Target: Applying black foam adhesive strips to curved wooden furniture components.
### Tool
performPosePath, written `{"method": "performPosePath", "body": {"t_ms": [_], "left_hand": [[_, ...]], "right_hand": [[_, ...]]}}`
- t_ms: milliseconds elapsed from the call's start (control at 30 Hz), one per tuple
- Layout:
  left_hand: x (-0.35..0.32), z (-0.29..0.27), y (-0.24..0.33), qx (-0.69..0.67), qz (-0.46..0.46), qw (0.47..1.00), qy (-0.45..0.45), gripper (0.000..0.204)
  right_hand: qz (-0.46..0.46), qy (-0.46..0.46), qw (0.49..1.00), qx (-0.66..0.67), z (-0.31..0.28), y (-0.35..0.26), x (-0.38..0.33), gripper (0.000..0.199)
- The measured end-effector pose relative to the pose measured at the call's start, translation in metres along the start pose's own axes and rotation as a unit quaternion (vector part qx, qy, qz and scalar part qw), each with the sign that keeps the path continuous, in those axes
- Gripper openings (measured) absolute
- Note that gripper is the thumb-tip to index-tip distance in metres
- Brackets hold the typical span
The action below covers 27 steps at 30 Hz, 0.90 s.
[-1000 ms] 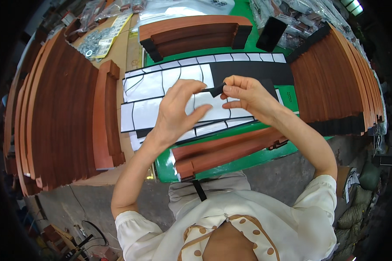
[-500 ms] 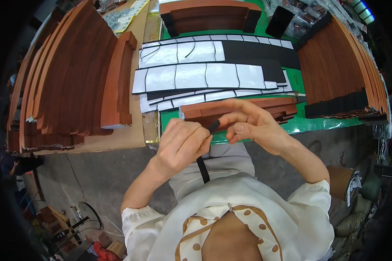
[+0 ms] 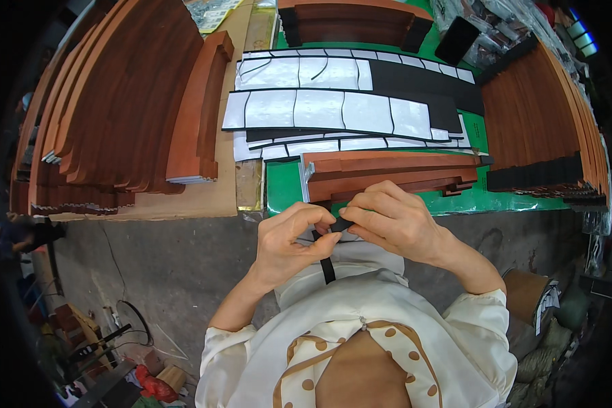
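In front of my body, my left hand pinches a black strip that looks like foam tape. Thumb and fingers of my right hand close on the strip's other end. Its tail hangs below my left hand, against my light trousers. Just beyond my hands, a reddish-brown wood-look moulding lies along the table's near edge. Behind it are several black sheets with white backing, partly overlapping and marked by dark cross lines.
Tall stacks of brown mouldings stand at the left, and a black-ended stack at the right. Another moulding sits at the back of the green table top. A black phone rests on clear plastic bags at the far right.
My right hand has come down and its loosely spread fingers have closed on the black strip. My left hand has turned and shifted slightly lower. The view has shifted a little.
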<state>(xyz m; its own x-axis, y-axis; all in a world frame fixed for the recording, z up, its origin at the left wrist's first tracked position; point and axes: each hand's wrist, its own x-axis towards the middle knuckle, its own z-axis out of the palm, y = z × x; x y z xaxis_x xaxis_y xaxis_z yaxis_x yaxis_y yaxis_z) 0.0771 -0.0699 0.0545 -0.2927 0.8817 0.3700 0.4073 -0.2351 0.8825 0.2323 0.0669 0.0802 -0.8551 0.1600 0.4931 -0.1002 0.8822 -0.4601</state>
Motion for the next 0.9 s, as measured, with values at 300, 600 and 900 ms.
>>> {"method": "performPosePath", "body": {"t_ms": [300, 600, 900], "left_hand": [[0.025, -0.018, -0.020, 0.037, -0.022, 0.997, 0.067, 0.043], [0.038, -0.009, -0.040, 0.032, -0.049, 0.997, 0.054, 0.027], [0.039, -0.009, -0.041, 0.014, -0.056, 0.997, 0.057, 0.024]], "right_hand": [[0.113, 0.044, 0.992, 0.020, -0.008, 0.021, 0.023, 0.030], [0.136, 0.006, 0.990, 0.033, 0.006, 0.033, 0.037, 0.028], [0.135, 0.007, 0.990, 0.036, 0.009, 0.035, 0.037, 0.027]]}}
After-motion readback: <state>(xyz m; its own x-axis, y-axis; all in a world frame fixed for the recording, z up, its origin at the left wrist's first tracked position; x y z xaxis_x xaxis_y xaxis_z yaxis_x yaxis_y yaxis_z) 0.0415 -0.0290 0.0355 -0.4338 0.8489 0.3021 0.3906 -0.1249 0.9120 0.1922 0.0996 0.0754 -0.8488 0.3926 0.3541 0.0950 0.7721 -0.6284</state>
